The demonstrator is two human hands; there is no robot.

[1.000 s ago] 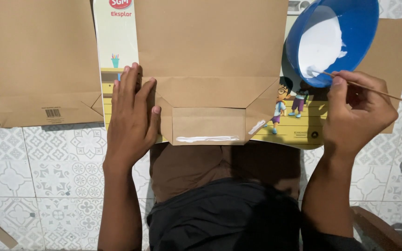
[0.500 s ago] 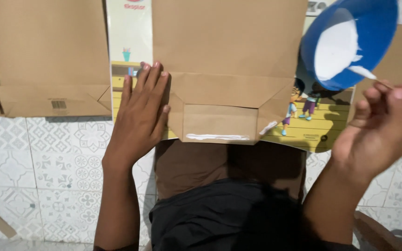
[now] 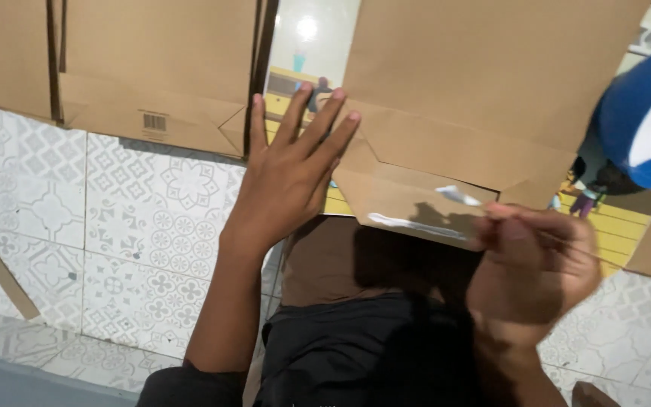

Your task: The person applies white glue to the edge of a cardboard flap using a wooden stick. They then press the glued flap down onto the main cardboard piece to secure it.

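Left hand (image 3: 288, 177) flat, fingers spread, pinning brown paper bag (image 3: 446, 128); right hand (image 3: 533, 275) pinches thin stick (image 3: 461, 197), seemingly glue-tipped—spread thinly along flap.

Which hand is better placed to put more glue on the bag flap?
The right hand, probably. It holds the glue stick with its white tip over the flap, next to the glue line. The left hand lies flat on the bag, pressing it down.

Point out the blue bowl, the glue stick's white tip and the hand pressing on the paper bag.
blue bowl (image 3: 627, 113): head view, on its blue outer wall.
white tip (image 3: 457, 196): head view, on the glue-coated end of the thin stick.
left hand (image 3: 288, 177): head view, on its back, flat on the brown bag.
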